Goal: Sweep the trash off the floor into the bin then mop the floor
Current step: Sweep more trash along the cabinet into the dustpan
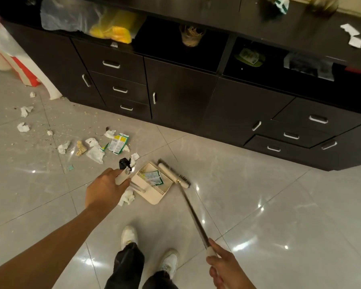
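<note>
Observed left grip wrapped round the cream upright handle of the cream plastic dustpan. Pan resting on the grey tiled floor, one green-white wrapper inside. Observed right grip closed on the cream end of the long metal-shafted broom. Traced shaft axis up-left to the dark-bristled head, lying against the pan's right edge. Located unswept litter, crumpled white tissues and green-yellow packet, left of and beyond the pan, away from the head, nearer the left grip. Judged next stroke to need the head carried past the litter, or the pan turned toward it.
</note>
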Available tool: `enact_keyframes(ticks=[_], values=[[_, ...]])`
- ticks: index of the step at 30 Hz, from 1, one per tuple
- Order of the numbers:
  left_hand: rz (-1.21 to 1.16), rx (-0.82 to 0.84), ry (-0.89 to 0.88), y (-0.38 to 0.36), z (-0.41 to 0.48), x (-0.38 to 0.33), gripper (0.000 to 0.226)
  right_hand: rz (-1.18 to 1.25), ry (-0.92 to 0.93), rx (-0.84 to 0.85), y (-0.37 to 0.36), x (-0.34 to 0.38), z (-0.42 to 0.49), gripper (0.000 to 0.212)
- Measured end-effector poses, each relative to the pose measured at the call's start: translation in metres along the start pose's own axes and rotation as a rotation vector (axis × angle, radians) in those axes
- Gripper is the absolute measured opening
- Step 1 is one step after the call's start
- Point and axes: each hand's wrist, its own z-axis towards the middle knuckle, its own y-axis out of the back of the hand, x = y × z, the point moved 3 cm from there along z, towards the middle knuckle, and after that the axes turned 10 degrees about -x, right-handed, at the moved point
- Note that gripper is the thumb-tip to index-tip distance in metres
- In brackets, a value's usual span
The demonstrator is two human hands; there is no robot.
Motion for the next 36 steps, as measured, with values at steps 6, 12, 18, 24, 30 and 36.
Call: enact_keyframes(ticks=[6,12,18,24,30,36], values=[[0.006,-0.011,-0.074,0.013,-0.016,-0.011,0.021,0.108,0.057,-0.175,0.002,0.008,0.015,0.068],[0.042,-0.005,-0.083,0.013,-0.028,0.001,0.028,0.183,0.050,-0.314,0.011,0.027,0.055,0.038],[0.031,0.013,-0.053,0.000,-0.037,0.019,0.029,0.091,-0.031,-0.241,-0.011,0.045,0.074,0.030],[0.033,0.007,-0.086,0.005,-0.036,0.023,0.033,-0.102,-0.038,-0.063,-0.071,0.028,0.040,0.035],[0.020,0.042,-0.066,0.005,-0.022,0.029,0.034,-0.065,0.044,-0.084,-0.097,0.024,0.015,0.052],[-0.023,0.045,-0.034,0.014,-0.019,0.050,0.035,0.013,0.112,-0.190,-0.113,0.032,0.028,0.051]])
